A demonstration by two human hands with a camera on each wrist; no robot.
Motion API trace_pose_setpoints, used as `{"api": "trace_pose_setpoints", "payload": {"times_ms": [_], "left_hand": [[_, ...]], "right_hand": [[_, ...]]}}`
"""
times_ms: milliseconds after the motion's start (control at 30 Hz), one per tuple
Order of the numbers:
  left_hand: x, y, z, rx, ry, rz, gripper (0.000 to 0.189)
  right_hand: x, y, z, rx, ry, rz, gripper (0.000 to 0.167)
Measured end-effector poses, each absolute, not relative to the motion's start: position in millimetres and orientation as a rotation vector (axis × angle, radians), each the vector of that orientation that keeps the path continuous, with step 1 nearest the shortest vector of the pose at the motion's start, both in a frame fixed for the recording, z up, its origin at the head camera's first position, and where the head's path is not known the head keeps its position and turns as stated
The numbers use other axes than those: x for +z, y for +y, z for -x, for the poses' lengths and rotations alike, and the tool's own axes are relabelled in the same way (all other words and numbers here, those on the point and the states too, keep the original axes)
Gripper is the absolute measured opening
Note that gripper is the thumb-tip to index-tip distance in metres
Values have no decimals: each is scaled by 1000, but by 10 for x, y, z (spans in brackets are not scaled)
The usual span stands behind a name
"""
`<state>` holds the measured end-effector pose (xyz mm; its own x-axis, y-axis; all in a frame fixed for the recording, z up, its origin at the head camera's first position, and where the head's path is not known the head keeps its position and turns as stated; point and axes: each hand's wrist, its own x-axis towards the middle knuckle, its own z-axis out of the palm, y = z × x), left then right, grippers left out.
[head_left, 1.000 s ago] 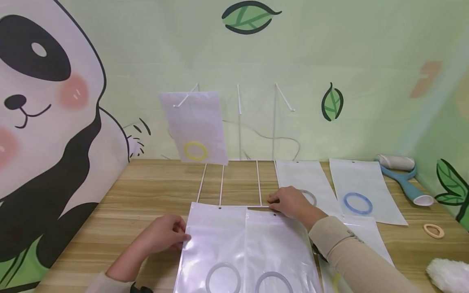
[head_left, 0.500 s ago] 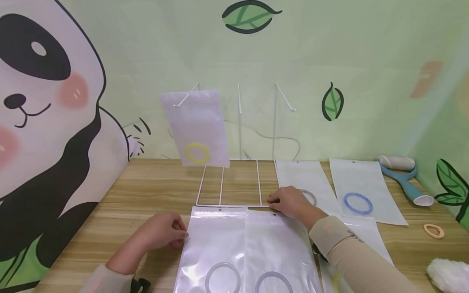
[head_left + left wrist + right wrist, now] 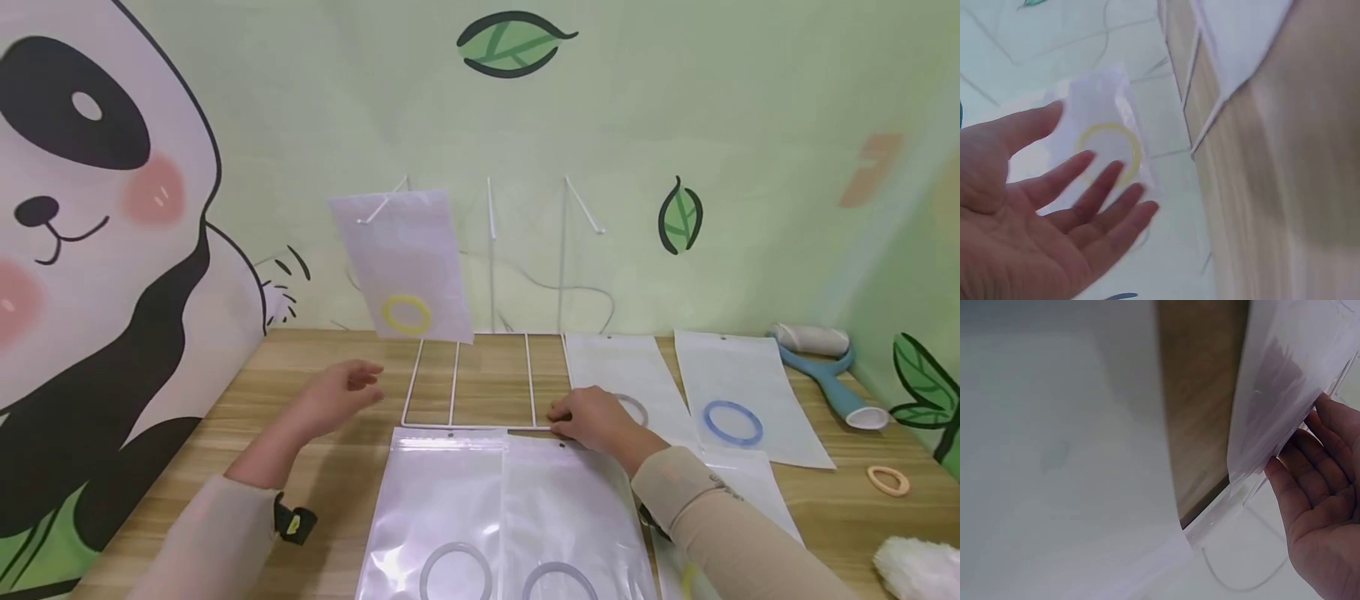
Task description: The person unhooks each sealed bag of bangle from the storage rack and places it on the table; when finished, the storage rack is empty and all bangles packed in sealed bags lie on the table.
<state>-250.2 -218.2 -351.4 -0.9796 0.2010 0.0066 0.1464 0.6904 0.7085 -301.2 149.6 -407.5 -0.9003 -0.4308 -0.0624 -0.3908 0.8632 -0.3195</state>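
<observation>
My left hand [image 3: 330,404] is raised left of a white wire rack [image 3: 531,379], fingers loosely spread and holding nothing. In the left wrist view, its palm and fingers overlap a hanging clear-and-white bag [image 3: 1094,100] with a yellow ring. That bag hangs from the rack's left hook in the head view. With curled fingers, my right hand [image 3: 600,421] pinches the rack's front right corner; in the right wrist view its fingertips are right at a bag's edge. Two bags with pale grey rings, a left one [image 3: 450,492] and a right one [image 3: 570,500], lie before the rack.
Right of the rack lie a bag with a grey ring [image 3: 622,358] and one with a blue ring [image 3: 750,367]. Another bag is partly under the right sleeve. A blue-handled lint roller [image 3: 832,387], an orange ring [image 3: 902,483] and white fluff [image 3: 922,567] lie farther right.
My left hand has left the edge of the left front bag and moved up and forward beside the rack, fingers opening. The right hand stays at the rack's corner.
</observation>
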Motion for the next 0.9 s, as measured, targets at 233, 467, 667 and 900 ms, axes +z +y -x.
{"api": "trace_pose_setpoints", "payload": {"times_ms": [233,467,667,900], "left_hand": [[-3365,-2161,2921,1652,2714,-2,57],[-3237,-2110,3183,1987,2644,224,71],[-3159,-2120,3314,2047,2574,247,83],[-3188,-2111,3403,2009,2559,211,76]], "right_hand": [[-4064,1499,2993,-460,2917,635,23],[-4065,1494,2992,-485,2923,636,22],[-4085,1480,3002,-516,2906,621,23],[-4089,1485,3000,-496,2921,624,22]]}}
